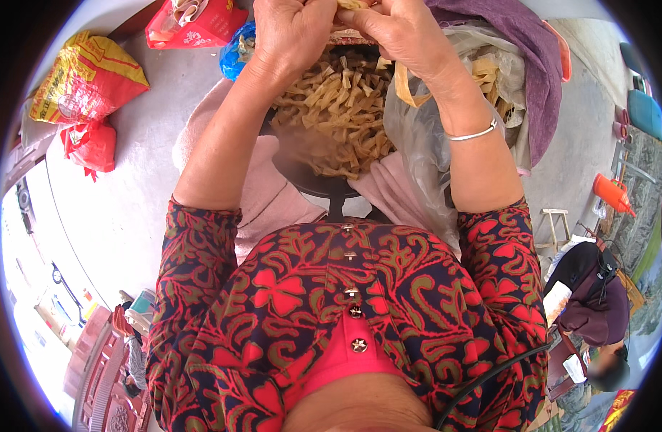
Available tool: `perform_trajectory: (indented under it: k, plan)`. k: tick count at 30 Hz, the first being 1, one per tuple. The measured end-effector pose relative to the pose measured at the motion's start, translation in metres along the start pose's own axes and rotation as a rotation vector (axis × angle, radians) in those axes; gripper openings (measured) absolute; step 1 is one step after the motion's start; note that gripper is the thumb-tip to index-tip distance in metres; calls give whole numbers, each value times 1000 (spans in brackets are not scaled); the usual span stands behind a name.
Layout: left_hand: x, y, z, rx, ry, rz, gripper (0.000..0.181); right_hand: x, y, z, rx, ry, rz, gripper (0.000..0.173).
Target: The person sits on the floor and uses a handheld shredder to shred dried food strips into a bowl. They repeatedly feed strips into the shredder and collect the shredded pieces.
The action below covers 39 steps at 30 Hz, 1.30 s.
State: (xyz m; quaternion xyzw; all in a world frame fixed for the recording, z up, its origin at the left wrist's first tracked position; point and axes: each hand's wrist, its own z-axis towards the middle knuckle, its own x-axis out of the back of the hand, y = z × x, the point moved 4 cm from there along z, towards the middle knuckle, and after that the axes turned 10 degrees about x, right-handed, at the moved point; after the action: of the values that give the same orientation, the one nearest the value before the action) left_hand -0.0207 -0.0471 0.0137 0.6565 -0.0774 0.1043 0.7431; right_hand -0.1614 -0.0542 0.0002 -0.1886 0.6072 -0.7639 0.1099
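At the top edge of the head view, my left hand (296,27) and my right hand (398,32) meet around a yellowish strip, perhaps tofu skin (352,4). Some of the fingers are cut off by the frame. A loose length of strip (409,92) dangles below my right hand, in a loop beside the wrist with the silver bangle. Beneath both hands sits a heap of knotted yellow-brown strips (336,108) in a dark round pan (309,178). More uncut-looking strips (487,75) lie in a clear plastic bag (417,129) by my right forearm.
Pink towels (266,178) drape around the pan. A purple cloth (539,81) hangs beside the clear bag. A blue bag (236,54), red bags (91,146) and a yellow-red sack (88,81) stand left. Another person (595,308) sits at far right, near an orange watering can (611,193).
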Motion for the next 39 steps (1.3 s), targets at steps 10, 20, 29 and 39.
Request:
perform_trajectory:
  k: [10,20,29,39]
  plan:
    - [-5,-2,2,79,-17,-359,10,3,5,-3,-71,-129,628,22]
    - [11,-3,-5,58,-47,6,13,-1,1,-6,199,-47,340,19]
    - [13,2,-4,326,-313,-106,13,1,-3,-5,139,-50,310,24]
    - [19,-4,-8,525,-721,-1263,12,31,-11,-9,127,-6,336,16]
